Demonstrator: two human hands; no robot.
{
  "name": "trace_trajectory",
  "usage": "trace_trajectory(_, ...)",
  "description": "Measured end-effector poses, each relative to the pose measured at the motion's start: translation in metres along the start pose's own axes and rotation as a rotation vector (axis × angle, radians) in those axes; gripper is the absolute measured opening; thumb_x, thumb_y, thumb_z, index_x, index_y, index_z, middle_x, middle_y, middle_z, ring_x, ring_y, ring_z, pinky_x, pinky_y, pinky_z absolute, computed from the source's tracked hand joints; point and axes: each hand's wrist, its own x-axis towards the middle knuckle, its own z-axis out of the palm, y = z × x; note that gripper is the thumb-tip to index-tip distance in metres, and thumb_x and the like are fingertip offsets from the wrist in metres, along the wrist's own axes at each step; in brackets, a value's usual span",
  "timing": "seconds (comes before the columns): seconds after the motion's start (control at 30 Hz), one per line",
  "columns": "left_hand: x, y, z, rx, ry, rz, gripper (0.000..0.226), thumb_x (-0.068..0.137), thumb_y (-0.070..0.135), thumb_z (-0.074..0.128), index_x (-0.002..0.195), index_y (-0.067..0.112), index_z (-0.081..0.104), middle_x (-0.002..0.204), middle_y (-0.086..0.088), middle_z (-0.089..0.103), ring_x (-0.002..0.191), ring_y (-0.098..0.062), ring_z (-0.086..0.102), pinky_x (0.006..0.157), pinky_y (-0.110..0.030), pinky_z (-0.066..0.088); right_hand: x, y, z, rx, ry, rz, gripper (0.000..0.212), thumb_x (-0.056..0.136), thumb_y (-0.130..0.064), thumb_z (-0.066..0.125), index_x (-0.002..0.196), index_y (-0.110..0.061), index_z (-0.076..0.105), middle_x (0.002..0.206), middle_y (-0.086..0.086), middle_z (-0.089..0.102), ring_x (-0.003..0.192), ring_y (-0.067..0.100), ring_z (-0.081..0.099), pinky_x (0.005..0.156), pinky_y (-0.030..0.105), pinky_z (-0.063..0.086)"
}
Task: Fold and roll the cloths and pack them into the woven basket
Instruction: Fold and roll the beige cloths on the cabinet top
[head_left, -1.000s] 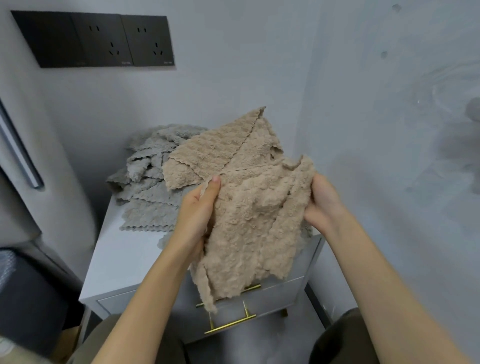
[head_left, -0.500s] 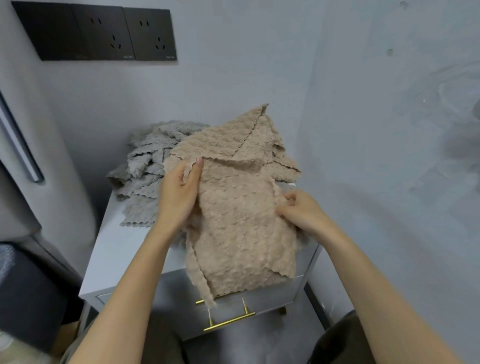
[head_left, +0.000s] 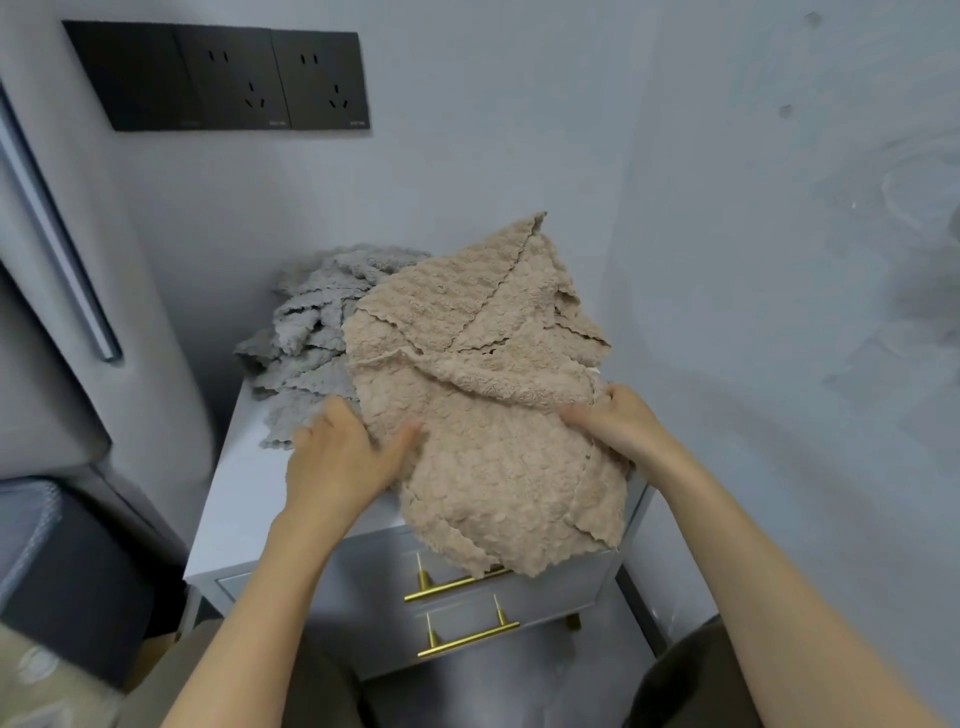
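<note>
The left hand (head_left: 337, 457) grips the beige scalloped fleece cloth (head_left: 493, 457) at its nine o'clock edge, and the right hand (head_left: 618, 426) pinches three o'clock, likely spreading it on the white bench (head_left: 234, 499) for folding. Grey fleece cloths (head_left: 317, 338) lie at eleven.

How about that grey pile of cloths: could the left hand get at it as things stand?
Probably yes. The grey cloths lie on the cabinet top just beyond the left hand, with nothing between them. But that hand holds the beige cloth, so it would likely have to let go first.
</note>
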Motion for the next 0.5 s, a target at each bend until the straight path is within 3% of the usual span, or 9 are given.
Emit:
trace_trajectory(0.07, -0.001, -0.003, -0.002, 0.106, -0.197, -0.011, 0.060, 0.079, 0.074, 0.046, 0.068, 0.015, 0.044, 0.064, 0.002, 0.049, 0.073, -0.026, 0.058, 0.059, -0.032, 0.043, -0.001, 0.001, 0.001, -0.108, 0.051, -0.047, 0.009, 0.082, -0.018, 0.061, 0.080, -0.013, 0.053, 0.076, 0.005, 0.062, 0.066, 0.018, 0.057, 0.057, 0.027, 0.044)
trace_trajectory(0.17, 0.001, -0.007, -0.006, 0.117, -0.251, -0.010, 0.056, 0.078, 0.070, 0.053, 0.060, 0.018, 0.041, 0.054, 0.005, 0.042, 0.052, -0.014, 0.043, 0.051, -0.026, 0.030, -0.002, 0.005, -0.002, -0.248, 0.124, -0.088, 0.006, 0.083, -0.016, 0.054, 0.080, -0.011, 0.052, 0.077, 0.007, 0.062, 0.072, 0.022, 0.058, 0.052, 0.027, 0.038)
trace_trajectory(0.23, 0.003, -0.010, -0.010, 0.044, -0.284, -0.014, 0.052, 0.079, 0.063, 0.059, 0.060, 0.018, 0.043, 0.055, 0.003, 0.042, 0.052, -0.014, 0.041, 0.054, -0.026, 0.030, -0.004, 0.008, -0.006, -0.307, 0.159, -0.100, 0.007, 0.083, -0.012, 0.049, 0.083, -0.008, 0.054, 0.076, 0.007, 0.059, 0.071, 0.025, 0.056, 0.053, 0.028, 0.036)
trace_trajectory(0.3, 0.006, -0.013, -0.014, -0.057, -0.330, -0.006, 0.042, 0.082, 0.050, 0.065, 0.061, 0.016, 0.051, 0.057, 0.003, 0.047, 0.054, -0.014, 0.044, 0.056, -0.026, 0.034, -0.005, 0.012, -0.012, -0.350, 0.200, -0.121, 0.015, 0.081, -0.006, 0.045, 0.069, -0.010, 0.054, 0.063, 0.005, 0.055, 0.063, 0.024, 0.053, 0.051, 0.027, 0.033)
trace_trajectory(0.37, 0.006, -0.013, -0.018, -0.248, -0.335, -0.008, 0.032, 0.084, 0.039, 0.068, 0.069, 0.011, 0.060, 0.062, 0.002, 0.055, 0.061, -0.015, 0.050, 0.061, -0.027, 0.038, -0.006, 0.016, -0.018, -0.363, 0.247, -0.121, 0.030, 0.082, -0.004, 0.047, 0.054, -0.014, 0.042, 0.052, 0.002, 0.047, 0.056, 0.022, 0.047, 0.051, 0.027, 0.030)
trace_trajectory(0.43, 0.006, -0.010, -0.021, -0.491, -0.309, -0.029, 0.029, 0.085, 0.034, 0.069, 0.074, 0.008, 0.062, 0.066, -0.001, 0.060, 0.064, -0.016, 0.053, 0.064, -0.027, 0.041, -0.005, 0.017, -0.023, -0.284, 0.250, -0.092, 0.034, 0.086, -0.008, 0.050, 0.055, -0.013, 0.038, 0.056, 0.006, 0.044, 0.058, 0.023, 0.043, 0.057, 0.028, 0.032)
trace_trajectory(0.5, 0.006, -0.007, -0.025, -0.671, -0.252, -0.040, 0.026, 0.085, 0.034, 0.068, 0.074, 0.011, 0.062, 0.068, 0.001, 0.063, 0.064, -0.013, 0.055, 0.064, -0.023, 0.043, -0.005, 0.016, -0.029, -0.056, 0.213, -0.052, 0.028, 0.089, -0.013, 0.055, 0.062, -0.008, 0.050, 0.066, 0.010, 0.047, 0.063, 0.021, 0.044, 0.061, 0.030, 0.038)
